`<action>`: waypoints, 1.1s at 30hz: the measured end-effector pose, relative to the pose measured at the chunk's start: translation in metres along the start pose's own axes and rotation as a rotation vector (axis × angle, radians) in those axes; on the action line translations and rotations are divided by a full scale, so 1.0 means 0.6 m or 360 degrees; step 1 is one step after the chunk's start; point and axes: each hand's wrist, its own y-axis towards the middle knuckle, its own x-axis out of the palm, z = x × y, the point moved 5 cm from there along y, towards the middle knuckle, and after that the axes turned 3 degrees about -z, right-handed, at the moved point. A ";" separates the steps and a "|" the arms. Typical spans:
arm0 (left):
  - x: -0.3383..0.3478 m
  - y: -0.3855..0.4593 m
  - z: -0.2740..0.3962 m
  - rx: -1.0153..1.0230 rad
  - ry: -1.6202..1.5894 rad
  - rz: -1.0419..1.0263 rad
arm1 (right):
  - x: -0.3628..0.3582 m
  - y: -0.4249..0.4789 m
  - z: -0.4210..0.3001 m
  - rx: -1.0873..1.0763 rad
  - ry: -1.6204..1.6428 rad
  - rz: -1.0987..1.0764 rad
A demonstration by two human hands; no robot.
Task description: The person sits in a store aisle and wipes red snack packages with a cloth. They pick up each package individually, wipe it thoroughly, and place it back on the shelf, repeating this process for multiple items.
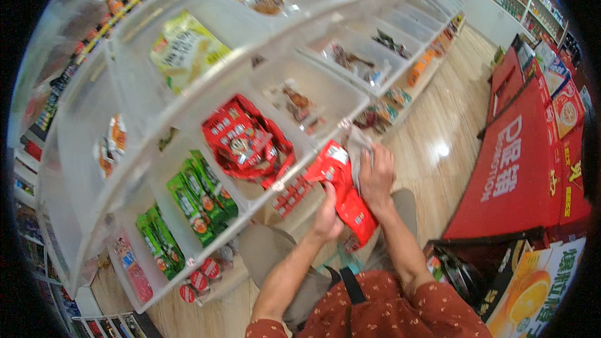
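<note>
A glossy red snack packet (345, 188) is held at a tilt over my lap, in front of the shelf edge. My left hand (328, 218) grips its lower left side, thumb on top. In my right hand (379, 171) is a bunched greyish cloth (358, 148), lying along the packet's upper right side. Just left of the packet, a clear plastic bin holds red snack bags (244, 138). Beside that bin, green snack packets (202, 199) stand in another compartment. A neighbouring bin has small clear-wrapped brown snacks (298, 98) in it.
An upper row of bins holds a yellow-green bag (185, 51). Round red-lidded tubs (204, 272) and red boxes (292, 195) sit below the bins. A red promotion display (502, 164) and an orange-printed carton (528, 295) stand to the right on the wood-look floor (432, 150).
</note>
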 end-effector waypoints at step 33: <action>-0.044 -0.007 -0.028 -0.0075 0.1274 -0.0151 | -0.027 -0.062 -0.064 -0.0463 0.0201 -0.0574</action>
